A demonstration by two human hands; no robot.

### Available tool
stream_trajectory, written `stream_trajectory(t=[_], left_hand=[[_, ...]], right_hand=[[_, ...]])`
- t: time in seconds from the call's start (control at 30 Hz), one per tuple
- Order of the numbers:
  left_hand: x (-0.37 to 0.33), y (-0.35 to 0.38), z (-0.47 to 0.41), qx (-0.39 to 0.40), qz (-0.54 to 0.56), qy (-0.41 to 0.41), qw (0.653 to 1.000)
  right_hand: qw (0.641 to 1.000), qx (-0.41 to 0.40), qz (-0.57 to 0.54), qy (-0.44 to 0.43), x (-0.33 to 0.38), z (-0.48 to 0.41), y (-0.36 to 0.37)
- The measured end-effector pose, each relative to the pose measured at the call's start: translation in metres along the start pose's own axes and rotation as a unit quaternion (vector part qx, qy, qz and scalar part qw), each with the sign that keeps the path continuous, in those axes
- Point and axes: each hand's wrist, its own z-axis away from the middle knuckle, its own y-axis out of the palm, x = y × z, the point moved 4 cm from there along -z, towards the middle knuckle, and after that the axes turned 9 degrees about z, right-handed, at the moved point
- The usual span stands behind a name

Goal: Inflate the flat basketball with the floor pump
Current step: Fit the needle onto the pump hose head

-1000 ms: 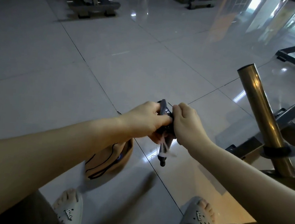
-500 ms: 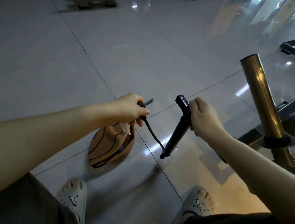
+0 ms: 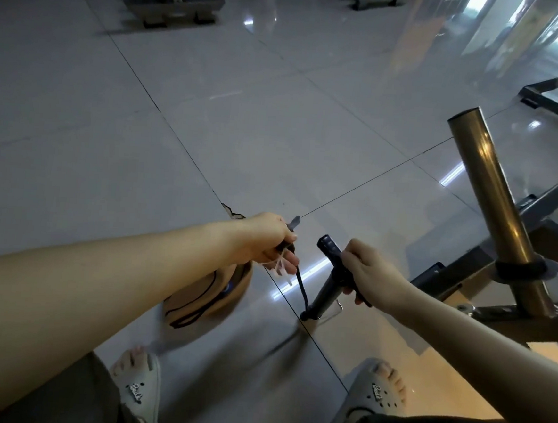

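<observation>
A flat, crumpled orange basketball (image 3: 211,292) with black lines lies on the tiled floor, partly hidden under my left forearm. My left hand (image 3: 268,240) is closed around the free end of the black pump hose (image 3: 301,286); the metal needle tip (image 3: 294,221) pokes out past my fingers, and a thin white tag dangles below them. My right hand (image 3: 371,273) grips the T-handle of the small black pump (image 3: 327,282), which leans tilted with its base near the floor seam. The hose runs from my left hand down to the pump base.
A brass-coloured tube (image 3: 491,208) on a dark metal frame (image 3: 529,318) rises close on the right. More gym equipment bases (image 3: 174,2) stand at the far top. My two feet in pale clogs (image 3: 139,384) are at the bottom edge.
My hands, together on the pump a second ago, have parted: the left drew the hose end out to the left, the right kept the pump handle. The view tilted slightly.
</observation>
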Motion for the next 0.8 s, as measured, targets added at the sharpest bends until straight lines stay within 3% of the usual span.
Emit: stream_trajectory(t=[0.1,0.23,0.37,0.53,0.8], left_hand=[[0.005,0.006,0.0,0.036,-0.014,-0.008,0.999],[0.017,0.004,-0.001,0.046,-0.074,0.042,0.995],[0.029,0.002,-0.006,0.005,-0.132,0.061,0.989],[0.017,-0.002,-0.011,-0.094,-0.213,0.11,0.966],[-0.002,0.012,-0.014,-0.09,-0.258,0.142,0.951]], right_hand=[[0.999,0.032,-0.002,-0.002,-0.01,0.0,0.008],[0.998,0.059,0.0,0.015,-0.021,-0.002,0.011],[0.997,0.076,0.001,0.009,-0.022,0.001,0.006],[0.992,0.061,0.101,-0.04,-0.015,0.003,0.003],[0.975,0.042,0.218,-0.026,-0.013,-0.01,0.0]])
